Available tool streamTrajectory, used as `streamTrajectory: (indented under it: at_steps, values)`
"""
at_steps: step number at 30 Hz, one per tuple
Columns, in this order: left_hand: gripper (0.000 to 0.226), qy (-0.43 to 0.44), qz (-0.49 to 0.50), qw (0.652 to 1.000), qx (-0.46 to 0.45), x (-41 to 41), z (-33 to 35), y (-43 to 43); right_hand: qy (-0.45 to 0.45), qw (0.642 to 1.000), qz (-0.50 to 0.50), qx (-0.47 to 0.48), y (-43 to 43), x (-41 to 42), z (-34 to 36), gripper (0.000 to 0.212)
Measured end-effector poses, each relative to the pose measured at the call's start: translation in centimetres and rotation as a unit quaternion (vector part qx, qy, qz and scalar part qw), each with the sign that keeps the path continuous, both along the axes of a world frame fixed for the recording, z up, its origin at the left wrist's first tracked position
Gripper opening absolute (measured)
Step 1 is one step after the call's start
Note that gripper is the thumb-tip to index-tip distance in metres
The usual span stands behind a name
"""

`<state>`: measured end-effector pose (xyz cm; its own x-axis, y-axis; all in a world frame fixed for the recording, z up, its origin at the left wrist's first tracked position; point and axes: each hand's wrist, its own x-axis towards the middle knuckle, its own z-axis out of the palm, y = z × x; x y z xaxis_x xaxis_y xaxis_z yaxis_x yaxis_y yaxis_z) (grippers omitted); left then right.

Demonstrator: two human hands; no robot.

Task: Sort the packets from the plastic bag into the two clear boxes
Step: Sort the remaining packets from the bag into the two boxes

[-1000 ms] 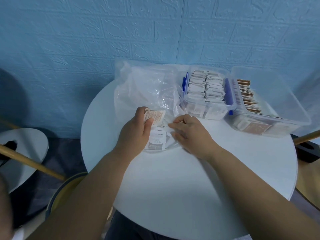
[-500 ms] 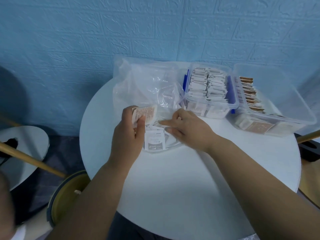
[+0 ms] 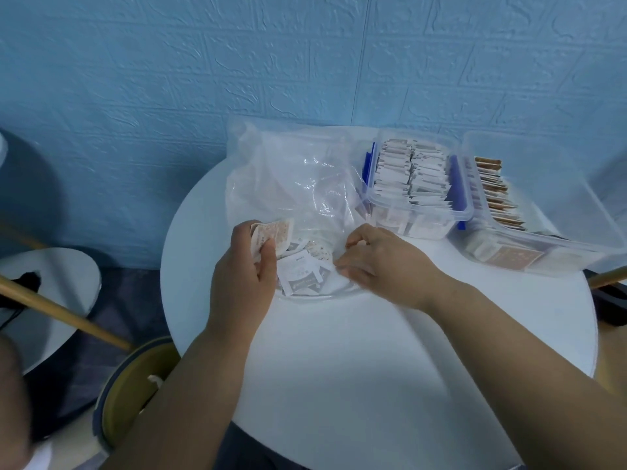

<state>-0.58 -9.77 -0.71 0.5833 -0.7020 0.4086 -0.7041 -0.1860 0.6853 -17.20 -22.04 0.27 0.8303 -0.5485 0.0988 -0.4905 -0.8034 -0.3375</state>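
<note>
Your left hand (image 3: pixel 244 269) still pinches the stack of brown-patterned paper packets (image 3: pixel 273 234); your right hand (image 3: pixel 376 262) just went from pointing to curled over the white-grey packets (image 3: pixel 302 278) at the clear plastic bag (image 3: pixel 291 178) mouth, can't tell if it's got one; guessing a drop into the two clear plastic boxes (image 3: pixel 419 208) far right is next.

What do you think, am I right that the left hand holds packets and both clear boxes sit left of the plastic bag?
No: the head view shows both clear boxes right of the plastic bag. The left hand does hold packets.
</note>
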Motion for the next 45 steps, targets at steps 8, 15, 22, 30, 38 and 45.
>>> streamTrajectory:
  at_steps: [8, 15, 22, 30, 38, 45]
  values:
    - [0.032, -0.014, -0.097, 0.994, 0.051, -0.7, -0.5, -2.2, -0.025, 0.989, -0.133, 0.067, -0.1, 1.4, 0.1, 0.021]
    - [0.031, 0.012, -0.097, 0.993, 0.063, -0.5, -0.6, -2.1, -0.018, 0.975, -0.195, 0.109, 0.7, 2.3, -0.3, 0.022]
    - [0.032, 0.003, -0.106, 0.993, 0.046, -0.6, -0.7, -2.0, -0.050, 0.965, -0.216, 0.141, 0.7, 2.6, -0.7, 0.026]
    - [0.030, 0.006, -0.111, 0.994, -0.025, -0.6, -0.6, -1.2, -0.317, 0.880, -0.272, 0.226, 1.8, -0.2, 0.4, 0.016]
    - [0.021, 0.171, -0.102, 0.972, -0.121, -2.8, 1.8, -1.0, -0.440, 0.822, -0.289, 0.216, 2.7, -2.9, 1.7, 0.017]
    - [0.021, 0.514, -0.204, 0.829, -0.086, -9.9, 1.7, -2.9, -0.444, 0.808, -0.281, 0.267, 3.6, -5.3, 0.8, 0.019]
